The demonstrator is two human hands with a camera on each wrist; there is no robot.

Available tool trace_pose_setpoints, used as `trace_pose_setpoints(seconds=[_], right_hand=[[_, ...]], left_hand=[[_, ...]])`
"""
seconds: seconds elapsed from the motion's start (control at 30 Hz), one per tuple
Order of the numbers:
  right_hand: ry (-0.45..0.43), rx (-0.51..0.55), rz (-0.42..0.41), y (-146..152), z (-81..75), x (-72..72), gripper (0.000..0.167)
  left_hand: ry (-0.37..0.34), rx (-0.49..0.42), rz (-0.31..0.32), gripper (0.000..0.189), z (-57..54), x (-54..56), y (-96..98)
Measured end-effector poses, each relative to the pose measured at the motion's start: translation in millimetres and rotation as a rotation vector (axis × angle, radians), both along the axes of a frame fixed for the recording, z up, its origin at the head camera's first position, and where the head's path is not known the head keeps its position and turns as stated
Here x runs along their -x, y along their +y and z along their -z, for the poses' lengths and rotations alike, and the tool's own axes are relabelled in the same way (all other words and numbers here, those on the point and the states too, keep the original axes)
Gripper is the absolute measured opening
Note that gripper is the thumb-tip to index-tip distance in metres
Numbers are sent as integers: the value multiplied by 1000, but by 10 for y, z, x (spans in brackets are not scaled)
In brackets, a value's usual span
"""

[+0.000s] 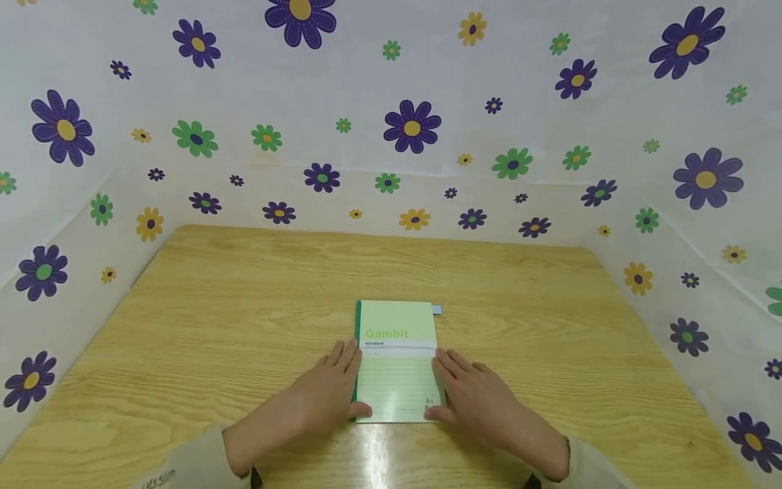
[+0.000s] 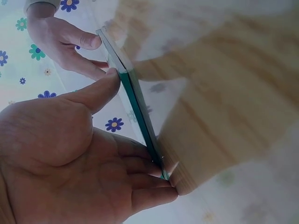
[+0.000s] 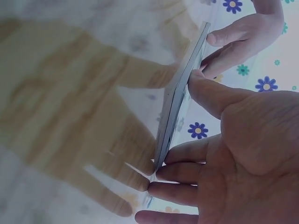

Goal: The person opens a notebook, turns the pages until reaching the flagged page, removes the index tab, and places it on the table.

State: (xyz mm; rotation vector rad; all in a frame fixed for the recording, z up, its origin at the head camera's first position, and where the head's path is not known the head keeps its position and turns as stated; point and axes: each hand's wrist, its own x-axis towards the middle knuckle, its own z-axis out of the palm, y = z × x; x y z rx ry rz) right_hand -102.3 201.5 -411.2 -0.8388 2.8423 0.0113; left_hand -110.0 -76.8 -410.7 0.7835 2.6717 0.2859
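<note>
A closed pale green notebook [image 1: 397, 380] marked "Gambit" lies flat on the wooden table, its dark green spine [image 2: 136, 105] toward the left. My left hand [image 1: 326, 388] rests along the spine side with extended fingers; its thumb lies over the lower left corner of the cover. On the opposite side, my right hand [image 1: 479, 402] touches the page edge [image 3: 174, 100] with straight fingers, thumb on the lower right corner. A small light blue tab [image 1: 436, 310] sticks out near the top right of the notebook.
The wooden table [image 1: 214, 305] extends around the notebook on all sides. White cloth walls [image 1: 342, 81] printed with purple, green and yellow flowers stand along its back, left and right. Light glares off the tabletop just below the notebook.
</note>
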Motion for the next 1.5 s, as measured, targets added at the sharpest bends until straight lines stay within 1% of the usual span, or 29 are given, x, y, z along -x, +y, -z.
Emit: trace_pose_setpoints(seconds=[0.3, 0.43, 0.6, 0.77, 0.9, 1.0, 1.1, 1.23, 1.4, 1.5], right_hand=[[-54, 107, 41, 6, -28, -1, 84], [-64, 127, 56, 0, -20, -2, 85], [-77, 156, 84, -4, -17, -10, 86], [-74, 209, 118, -11, -1, -25, 93], [-94, 255, 169, -12, 10, -21, 102], [-119, 274, 197, -3, 16, -1, 106], [-126, 274, 197, 6, 28, 10, 107], [-135, 280, 194, 1, 27, 13, 105], [-160, 302, 215, -14, 11, 5, 105], [-161, 318, 228, -28, 3, -4, 105]], left_hand=[[-23, -32, -7, 91, -4, 15, -6], [-35, -45, -11, 91, 7, 20, -9], [-40, -50, -9, 91, -8, 17, -13], [-47, -49, -9, 91, -9, 9, -18], [-25, -35, 7, 90, 20, 17, -26], [-9, -18, 17, 89, 16, 23, -27], [0, 0, 20, 89, -14, 18, -23], [4, 2, 22, 89, -34, 19, -24], [-17, -35, 2, 91, -15, 45, -34], [-18, -69, -21, 90, 7, 72, -49]])
